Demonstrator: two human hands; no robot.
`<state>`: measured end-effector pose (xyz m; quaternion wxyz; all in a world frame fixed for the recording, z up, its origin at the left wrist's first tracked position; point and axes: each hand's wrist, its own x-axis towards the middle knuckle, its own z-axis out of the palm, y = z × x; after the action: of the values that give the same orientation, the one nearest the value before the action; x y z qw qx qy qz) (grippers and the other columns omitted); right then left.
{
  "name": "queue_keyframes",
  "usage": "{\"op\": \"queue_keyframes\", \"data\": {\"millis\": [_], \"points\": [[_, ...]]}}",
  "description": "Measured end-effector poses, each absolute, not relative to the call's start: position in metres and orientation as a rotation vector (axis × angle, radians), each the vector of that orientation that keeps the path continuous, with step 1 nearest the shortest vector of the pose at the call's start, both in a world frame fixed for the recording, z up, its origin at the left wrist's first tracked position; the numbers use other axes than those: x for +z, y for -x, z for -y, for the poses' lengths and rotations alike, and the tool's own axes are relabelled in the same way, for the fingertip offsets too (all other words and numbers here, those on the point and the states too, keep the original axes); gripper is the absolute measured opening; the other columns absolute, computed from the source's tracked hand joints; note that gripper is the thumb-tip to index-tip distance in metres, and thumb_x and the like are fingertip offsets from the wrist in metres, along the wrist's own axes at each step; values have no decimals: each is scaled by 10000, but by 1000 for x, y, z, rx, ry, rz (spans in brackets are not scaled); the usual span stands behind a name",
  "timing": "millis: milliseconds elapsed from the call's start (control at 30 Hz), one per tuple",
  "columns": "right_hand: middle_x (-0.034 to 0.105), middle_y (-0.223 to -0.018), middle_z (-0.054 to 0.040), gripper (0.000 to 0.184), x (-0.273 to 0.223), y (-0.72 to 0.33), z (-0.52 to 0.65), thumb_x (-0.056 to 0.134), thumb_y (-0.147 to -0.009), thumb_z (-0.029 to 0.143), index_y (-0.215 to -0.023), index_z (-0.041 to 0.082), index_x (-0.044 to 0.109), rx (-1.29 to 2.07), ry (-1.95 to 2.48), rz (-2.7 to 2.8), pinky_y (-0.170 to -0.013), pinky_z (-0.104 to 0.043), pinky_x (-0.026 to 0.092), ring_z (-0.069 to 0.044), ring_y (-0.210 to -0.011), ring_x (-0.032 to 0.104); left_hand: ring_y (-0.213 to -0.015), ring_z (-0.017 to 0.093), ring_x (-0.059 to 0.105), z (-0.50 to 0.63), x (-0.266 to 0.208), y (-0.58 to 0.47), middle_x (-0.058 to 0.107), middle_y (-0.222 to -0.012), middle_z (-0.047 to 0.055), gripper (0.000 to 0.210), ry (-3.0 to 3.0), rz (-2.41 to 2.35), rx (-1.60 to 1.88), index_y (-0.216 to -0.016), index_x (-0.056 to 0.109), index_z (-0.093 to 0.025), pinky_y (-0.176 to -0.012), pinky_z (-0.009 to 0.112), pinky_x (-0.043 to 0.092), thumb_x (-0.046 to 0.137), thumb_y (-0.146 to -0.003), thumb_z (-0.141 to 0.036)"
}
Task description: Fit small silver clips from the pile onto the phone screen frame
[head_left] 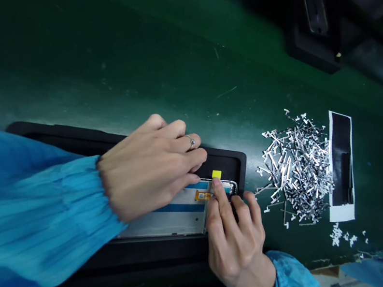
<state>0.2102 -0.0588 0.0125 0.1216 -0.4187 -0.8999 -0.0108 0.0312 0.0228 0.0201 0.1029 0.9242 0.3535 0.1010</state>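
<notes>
A phone frame [179,217] with a silver back, blue strips and an orange flex cable [202,195] lies in a black padded tray [225,161]. My left hand [154,169], wearing a ring, reaches over the frame with its fingers curled in; the thumb tip is at the frame's upper edge. Whatever those fingers pinch is hidden. At the frame's right end is my right hand [234,239]. Its index fingertip touches the lower edge of a small yellow tab [217,173]. The other fingers are bent and close together, and what lies under them is hidden.
On the green table [136,56], a heap of small silver-and-black strips [295,168] lies to the right, beside a white-edged black sheet [341,159]. Small white scraps [337,235] lie near the table edge. A dark stand [314,46] holds a phone-like device at the back right.
</notes>
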Motion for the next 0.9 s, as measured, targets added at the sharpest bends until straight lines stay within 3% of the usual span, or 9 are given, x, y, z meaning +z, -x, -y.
{"op": "queue_keyframes", "data": {"millis": [500, 700, 800, 900], "points": [[529, -1140, -166, 294, 17, -198, 56, 344, -785, 111, -995, 64, 545, -141, 1087, 2774, -820, -439, 382, -267, -857, 538, -694, 189, 418, -15, 23, -29, 519, -741, 16, 225, -2614, -1103, 235, -687, 527, -181, -601, 324, 272, 355, -820, -119], [516, -1131, -217, 322, 21, -192, 58, 324, -799, 107, -1053, 23, 503, -226, 1053, 2877, -846, -463, 348, -267, -861, 537, -696, 184, 431, -11, 25, -28, 527, -733, 25, 243, -2628, -1143, 262, -688, 520, -180, -608, 329, 293, 327, -810, -96], [508, -1141, -219, 312, 18, -192, 59, 320, -791, 94, -1026, 23, 512, -202, 1056, 2840, -850, -455, 352, -260, -852, 539, -712, 184, 446, -15, 28, -9, 522, -832, 53, 199, -2696, -1167, 400, -856, 524, -158, -583, 312, 304, 326, -856, -182], [507, -1150, -207, 298, 13, -193, 59, 342, -778, 89, -1011, 32, 519, -129, 1094, 2752, -841, -453, 372, -257, -848, 538, -720, 223, 448, -17, 27, 14, 510, -899, 118, 320, -2899, -1360, 299, -976, 499, -99, -564, 327, 288, 255, -891, -287]]}}
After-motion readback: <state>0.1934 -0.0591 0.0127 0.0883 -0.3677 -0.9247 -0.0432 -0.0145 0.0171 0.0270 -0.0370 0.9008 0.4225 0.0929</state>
